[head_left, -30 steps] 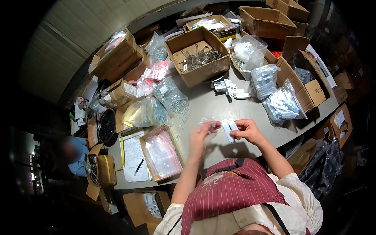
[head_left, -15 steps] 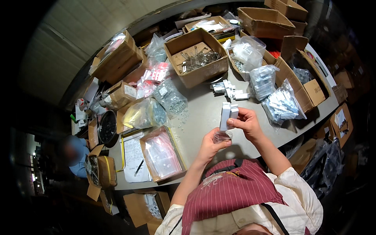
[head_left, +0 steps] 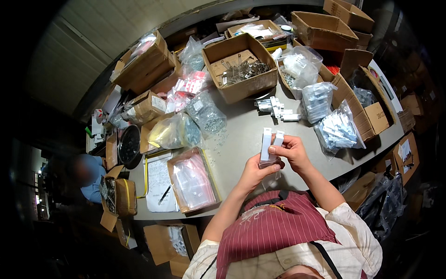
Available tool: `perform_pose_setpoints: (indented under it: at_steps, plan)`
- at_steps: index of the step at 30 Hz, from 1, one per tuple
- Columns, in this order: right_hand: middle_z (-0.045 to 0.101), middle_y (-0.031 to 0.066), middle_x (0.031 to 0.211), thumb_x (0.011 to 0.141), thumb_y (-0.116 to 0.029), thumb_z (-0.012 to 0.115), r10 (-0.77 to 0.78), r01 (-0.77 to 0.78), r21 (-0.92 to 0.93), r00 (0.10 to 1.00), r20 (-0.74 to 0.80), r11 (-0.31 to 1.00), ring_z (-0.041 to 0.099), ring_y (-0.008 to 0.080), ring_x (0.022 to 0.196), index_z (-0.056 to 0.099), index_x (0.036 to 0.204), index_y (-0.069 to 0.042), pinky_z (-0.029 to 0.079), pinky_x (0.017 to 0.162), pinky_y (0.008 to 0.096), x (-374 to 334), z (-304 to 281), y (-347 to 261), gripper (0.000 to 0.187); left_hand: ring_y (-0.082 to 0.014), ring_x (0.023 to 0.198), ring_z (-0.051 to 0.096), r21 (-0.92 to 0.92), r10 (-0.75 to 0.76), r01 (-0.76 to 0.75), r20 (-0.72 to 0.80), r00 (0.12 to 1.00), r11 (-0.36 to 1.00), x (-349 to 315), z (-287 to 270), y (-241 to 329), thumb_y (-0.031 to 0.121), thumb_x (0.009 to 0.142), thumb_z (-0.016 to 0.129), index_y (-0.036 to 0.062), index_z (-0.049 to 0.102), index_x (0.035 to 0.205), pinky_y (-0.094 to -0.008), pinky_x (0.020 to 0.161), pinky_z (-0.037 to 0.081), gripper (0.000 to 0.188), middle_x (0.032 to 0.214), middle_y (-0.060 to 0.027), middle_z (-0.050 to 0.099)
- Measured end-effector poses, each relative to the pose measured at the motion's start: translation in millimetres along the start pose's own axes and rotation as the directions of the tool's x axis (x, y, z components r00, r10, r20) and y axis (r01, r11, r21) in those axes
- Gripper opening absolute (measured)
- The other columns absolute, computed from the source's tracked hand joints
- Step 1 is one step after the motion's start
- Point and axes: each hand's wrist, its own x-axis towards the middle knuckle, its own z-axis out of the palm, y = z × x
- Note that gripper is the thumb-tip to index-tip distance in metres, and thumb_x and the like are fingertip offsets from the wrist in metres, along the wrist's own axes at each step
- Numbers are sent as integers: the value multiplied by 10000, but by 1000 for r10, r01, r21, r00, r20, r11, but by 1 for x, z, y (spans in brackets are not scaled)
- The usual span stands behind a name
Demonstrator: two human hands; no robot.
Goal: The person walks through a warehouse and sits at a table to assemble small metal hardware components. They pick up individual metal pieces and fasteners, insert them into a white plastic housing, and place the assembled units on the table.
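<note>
Two slim white pieces [head_left: 266, 143], shaped like small boxes or profiles, stand upright side by side in front of me. My right hand [head_left: 293, 152] pinches them from the right with thumb and fingers. My left hand [head_left: 254, 174] is closed on a small clear plastic bag [head_left: 270, 163] around their lower ends. How deep they sit in the bag is hard to make out. Farther off on the table lies a small pile of similar white and metal pieces [head_left: 275, 108]. An open carton of clear plastic bags [head_left: 193, 185] with reddish edges stands left of my left hand.
A carton of metal parts [head_left: 241, 88] stands at the back. Filled clear bags [head_left: 339, 130] lie on the right, and a bag of small hardware [head_left: 206, 114] on the left. A handwritten sheet [head_left: 158, 179] with a pen is near the left edge. A person in blue [head_left: 93, 179] is at far left.
The white pieces have come down to the bag's opening, their lower ends now behind its film. My hands have drawn closer together. The whole view has shifted slightly.
</note>
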Motion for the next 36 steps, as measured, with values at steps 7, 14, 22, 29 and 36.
perform_pose_setpoints:
  at_steps: [7,14,22,29,36]
  plan:
    - [655,88,1124,891,-199,752,-120,185,-308,969,216,933,602,171,1045,726,1083,-28,458,954,343,7,-19,8,259,-202,1022,705,-93,-43,47,48,998,995,-3,-1,-3,52,976,652,-30,562,1271,-332,909,560,318,1079,-123,718]
    - [672,114,1065,883,-242,750,-227,284,-462,958,175,841,669,225,914,624,1218,-27,528,837,361,3,-5,-23,417,-187,963,714,-116,-95,93,-9,995,989,-11,-2,-3,51,970,665,-28,597,1220,-304,828,560,271,1034,-107,725]
    - [654,35,966,880,-169,750,-181,271,-461,956,229,845,606,104,841,662,1125,4,514,756,275,4,-6,-27,313,-133,892,702,44,-59,62,-55,997,997,-18,7,2,67,933,731,-21,664,1149,-275,790,546,242,1012,-71,730]
    - [665,30,943,874,-107,713,-4,41,-134,964,265,990,621,113,860,685,1073,3,504,763,288,6,-10,-24,229,-213,1036,695,-59,-57,59,23,998,997,-23,15,9,184,1002,630,-63,579,1270,-344,871,558,368,1109,-154,705]
    - [660,25,932,886,-140,734,-36,76,-151,967,252,986,622,103,864,687,1166,-1,514,756,281,1,-7,-23,316,-235,1065,689,-145,-35,36,12,999,989,-26,16,3,176,1051,519,-68,533,1314,-360,905,562,359,1170,-190,676]
